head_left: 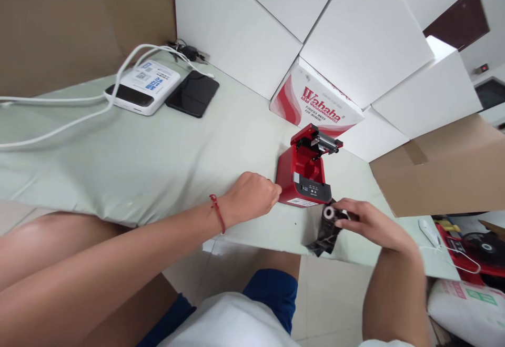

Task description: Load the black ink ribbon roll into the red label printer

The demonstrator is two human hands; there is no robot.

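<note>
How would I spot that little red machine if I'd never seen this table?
Find the long table under pale green cloth. Near its front edge, in front of the red-and-white Wahaha carton, stands a small red plastic box-shaped machine, lid open. It alone is solid red with a black front panel.

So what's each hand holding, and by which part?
Right hand grips the black-wrapped roll at its top end. Left hand holds nothing, fist against red printer.

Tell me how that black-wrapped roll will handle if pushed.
The roll is a cylinder with a hollow core, so it would probably roll on its side. Its black wrapper hangs limp, likely floppy. The right hand holds it by fingertips; probably light.
</note>
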